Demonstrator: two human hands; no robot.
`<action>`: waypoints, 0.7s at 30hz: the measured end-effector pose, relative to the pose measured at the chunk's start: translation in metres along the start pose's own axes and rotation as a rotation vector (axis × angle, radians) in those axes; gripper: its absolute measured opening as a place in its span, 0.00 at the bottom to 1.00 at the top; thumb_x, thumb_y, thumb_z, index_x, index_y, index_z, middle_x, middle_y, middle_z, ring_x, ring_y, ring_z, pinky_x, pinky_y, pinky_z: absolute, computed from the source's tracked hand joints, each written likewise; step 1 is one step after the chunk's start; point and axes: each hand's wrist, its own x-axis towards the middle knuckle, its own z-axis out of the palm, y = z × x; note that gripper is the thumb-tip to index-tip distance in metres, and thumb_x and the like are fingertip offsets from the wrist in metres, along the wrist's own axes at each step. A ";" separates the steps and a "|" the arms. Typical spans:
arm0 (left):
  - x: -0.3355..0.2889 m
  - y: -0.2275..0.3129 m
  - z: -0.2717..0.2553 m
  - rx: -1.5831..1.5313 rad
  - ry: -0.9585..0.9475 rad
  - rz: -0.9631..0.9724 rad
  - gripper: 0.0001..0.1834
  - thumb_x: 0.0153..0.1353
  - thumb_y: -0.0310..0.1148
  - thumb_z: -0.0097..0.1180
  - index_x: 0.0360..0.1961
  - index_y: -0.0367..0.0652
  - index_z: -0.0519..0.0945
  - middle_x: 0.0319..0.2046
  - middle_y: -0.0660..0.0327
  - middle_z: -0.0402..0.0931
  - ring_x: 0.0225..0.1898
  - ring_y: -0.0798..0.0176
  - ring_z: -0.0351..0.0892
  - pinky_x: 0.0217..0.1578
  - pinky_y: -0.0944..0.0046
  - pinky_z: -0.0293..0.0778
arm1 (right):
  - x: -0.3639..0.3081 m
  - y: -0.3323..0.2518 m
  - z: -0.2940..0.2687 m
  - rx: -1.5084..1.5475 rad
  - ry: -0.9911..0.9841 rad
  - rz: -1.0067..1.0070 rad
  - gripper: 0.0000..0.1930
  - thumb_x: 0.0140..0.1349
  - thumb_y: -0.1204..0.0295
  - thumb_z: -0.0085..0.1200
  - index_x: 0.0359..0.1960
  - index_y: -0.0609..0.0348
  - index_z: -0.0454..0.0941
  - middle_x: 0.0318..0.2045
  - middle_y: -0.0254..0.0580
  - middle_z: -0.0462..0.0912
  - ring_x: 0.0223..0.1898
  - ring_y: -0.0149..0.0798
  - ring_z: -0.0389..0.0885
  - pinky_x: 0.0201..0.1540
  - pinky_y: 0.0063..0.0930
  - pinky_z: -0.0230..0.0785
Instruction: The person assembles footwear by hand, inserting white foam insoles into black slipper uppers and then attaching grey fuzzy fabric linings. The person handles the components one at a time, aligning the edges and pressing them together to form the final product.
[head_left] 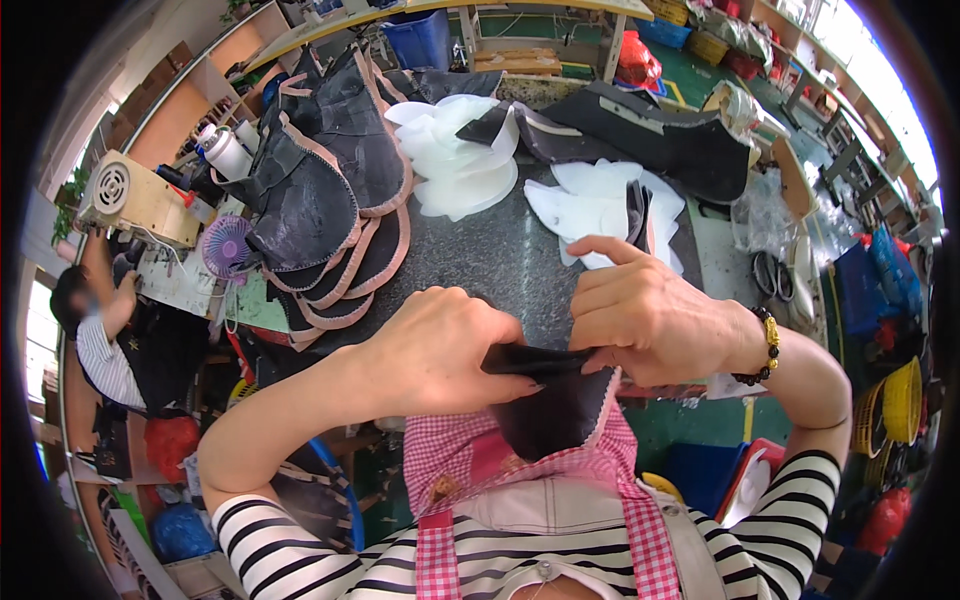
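Note:
Close in front of my apron, both hands hold a black boot upper (pixel 545 412) with a pale pink stitched edge. My left hand (pixel 440 345) is closed on its left part, the thumb along the near side. My right hand (pixel 650 320) pinches the right top edge, its index finger raised and bent. The top of the piece looks folded or doubled between them. Beyond my hands, white curved stiffener pieces (pixel 605 200) lie fanned out, with a small dark piece (pixel 638 212) standing among them. Another white pile (pixel 455 160) lies farther left.
Black uppers with pink edges (pixel 310 200) are stacked at the table's left. A long black piece (pixel 640 130) lies at the back right. Scissors (pixel 770 275) rest at the right edge. A purple fan (pixel 228 246) stands left, near a person (pixel 110 350) at a machine.

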 end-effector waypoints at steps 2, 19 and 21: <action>0.003 0.005 -0.003 0.112 0.036 0.013 0.15 0.48 0.43 0.68 0.25 0.39 0.84 0.16 0.52 0.77 0.20 0.49 0.79 0.24 0.57 0.74 | 0.001 0.002 -0.010 -0.026 -0.043 0.025 0.09 0.47 0.74 0.64 0.30 0.57 0.78 0.28 0.35 0.76 0.38 0.42 0.78 0.63 0.56 0.54; -0.016 -0.022 -0.011 -1.047 -0.231 -0.009 0.40 0.51 0.34 0.70 0.62 0.40 0.61 0.37 0.45 0.82 0.38 0.58 0.85 0.40 0.64 0.79 | -0.003 -0.008 0.014 0.223 0.240 -0.047 0.13 0.45 0.70 0.70 0.27 0.57 0.77 0.29 0.33 0.80 0.35 0.38 0.80 0.57 0.47 0.62; -0.019 -0.029 0.002 -1.116 -0.116 0.080 0.47 0.44 0.34 0.76 0.62 0.41 0.60 0.42 0.43 0.81 0.45 0.54 0.83 0.46 0.61 0.78 | -0.004 -0.004 0.013 0.273 0.264 -0.017 0.12 0.44 0.72 0.70 0.26 0.58 0.76 0.29 0.33 0.81 0.34 0.38 0.81 0.58 0.46 0.61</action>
